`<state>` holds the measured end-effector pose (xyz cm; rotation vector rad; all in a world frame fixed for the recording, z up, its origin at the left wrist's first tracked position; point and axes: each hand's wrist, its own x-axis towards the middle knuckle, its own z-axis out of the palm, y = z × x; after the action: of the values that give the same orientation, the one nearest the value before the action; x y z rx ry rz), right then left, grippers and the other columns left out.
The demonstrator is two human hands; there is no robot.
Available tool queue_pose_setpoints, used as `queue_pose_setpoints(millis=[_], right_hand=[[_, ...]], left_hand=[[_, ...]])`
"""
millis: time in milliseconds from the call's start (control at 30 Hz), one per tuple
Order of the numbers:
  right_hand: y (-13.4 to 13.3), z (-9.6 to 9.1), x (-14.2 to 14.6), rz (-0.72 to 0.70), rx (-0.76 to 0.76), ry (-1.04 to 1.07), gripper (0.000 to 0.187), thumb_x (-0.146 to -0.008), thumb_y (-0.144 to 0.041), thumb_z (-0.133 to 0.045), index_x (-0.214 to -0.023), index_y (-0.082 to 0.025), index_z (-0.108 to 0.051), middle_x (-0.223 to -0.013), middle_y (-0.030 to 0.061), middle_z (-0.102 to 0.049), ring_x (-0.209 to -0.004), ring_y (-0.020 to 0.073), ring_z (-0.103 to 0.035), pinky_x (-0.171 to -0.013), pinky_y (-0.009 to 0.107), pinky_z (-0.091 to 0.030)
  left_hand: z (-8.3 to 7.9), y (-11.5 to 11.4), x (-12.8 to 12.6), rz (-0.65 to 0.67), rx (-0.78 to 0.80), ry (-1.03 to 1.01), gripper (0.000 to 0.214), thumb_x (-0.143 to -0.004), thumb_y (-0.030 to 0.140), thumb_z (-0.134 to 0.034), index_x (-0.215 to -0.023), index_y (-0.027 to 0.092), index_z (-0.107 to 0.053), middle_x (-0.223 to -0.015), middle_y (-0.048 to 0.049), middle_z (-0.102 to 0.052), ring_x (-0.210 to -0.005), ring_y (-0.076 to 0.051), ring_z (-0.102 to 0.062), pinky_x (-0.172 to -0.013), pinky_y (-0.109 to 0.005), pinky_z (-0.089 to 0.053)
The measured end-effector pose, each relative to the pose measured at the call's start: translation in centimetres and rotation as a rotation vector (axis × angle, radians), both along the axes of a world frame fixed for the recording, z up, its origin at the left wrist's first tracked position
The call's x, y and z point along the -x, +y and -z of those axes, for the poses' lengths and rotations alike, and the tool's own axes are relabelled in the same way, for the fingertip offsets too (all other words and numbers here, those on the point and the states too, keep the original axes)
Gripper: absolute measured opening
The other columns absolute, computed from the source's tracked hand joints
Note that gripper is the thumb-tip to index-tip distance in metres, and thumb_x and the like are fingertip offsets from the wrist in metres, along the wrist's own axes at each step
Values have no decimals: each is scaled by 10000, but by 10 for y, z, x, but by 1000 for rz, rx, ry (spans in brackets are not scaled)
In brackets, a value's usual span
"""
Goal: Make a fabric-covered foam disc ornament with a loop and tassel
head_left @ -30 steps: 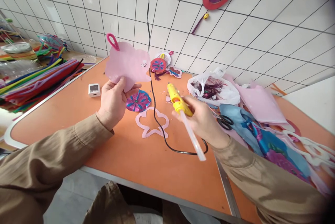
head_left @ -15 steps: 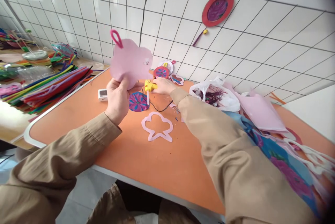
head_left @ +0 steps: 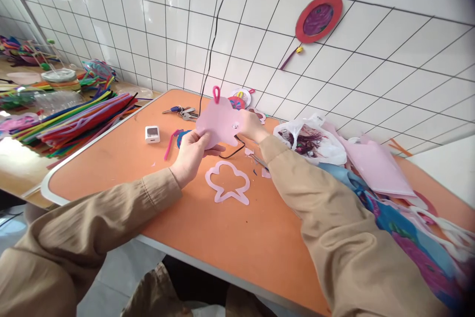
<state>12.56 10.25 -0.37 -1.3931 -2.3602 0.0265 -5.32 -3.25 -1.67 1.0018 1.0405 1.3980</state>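
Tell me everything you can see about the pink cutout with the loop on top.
The pink cutout is a flat, pale sheet, perhaps felt or foam, with a wavy edge. A darker pink fuzzy loop rises from its top; a small dark-and-white mark sits near its right edge. Its face tilts toward the camera above the orange table. The left hand grips its lower left, thumb in front. The right hand is at its right edge; contact is unclear.

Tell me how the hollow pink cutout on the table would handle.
The hollow pink cutout is probably light, looking thin with an open middle. Narrow all round, it may flop when lifted. Lying flat, it seems unlikely to roll.
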Motion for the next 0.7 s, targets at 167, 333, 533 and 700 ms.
queue_pose_setpoints(millis=[167, 333, 533, 700], right_hand=[[-61, -8, -24, 72, 74, 655, 345, -949, -409, -445, -963, -141, -662, -969, 135, -741, -786, 185, -731, -675, 283, -566], [-124, -11, -18, -33, 687, 1173, 621, -661, -753, -714, -817, -152, -685, -750, 85, -727, -577, 165, -694, -517, 247, -523], [-128, -4, -15, 138, 709, 1186, 392, -511, -433, -857, -624, -167, -593, -577, 13, -641, -535, 137, -629, -518, 237, -522], [-126, -6, -37, 71, 561, 955, 265, -605, -362, -786, -618, -161, -614, -576, 4, -618, -546, 131, -584, -507, 244, -460]], left_hand=[[8, -2, -1, -33, -198, 405, 325, -965, 361, -472, -1028, 140, -701, -890, -94, -766, -791, -213, -751, -688, -287, -571], [20, -5, -6, -116, -493, 1114, 441, -985, 252, -389, -1328, 140, -642, -1343, -179, -684, -1131, -307, -711, -819, -374, -576], [22, -16, -12, -3, -668, 1524, 535, -988, 366, -436, -1476, 170, -534, -1592, -173, -451, -1047, -321, -734, -655, -359, -574], [10, -16, -1, -52, -695, 1255, 860, -896, 751, -448, -1520, 159, -484, -1547, -187, -509, -1270, -374, -603, -903, -425, -554]])
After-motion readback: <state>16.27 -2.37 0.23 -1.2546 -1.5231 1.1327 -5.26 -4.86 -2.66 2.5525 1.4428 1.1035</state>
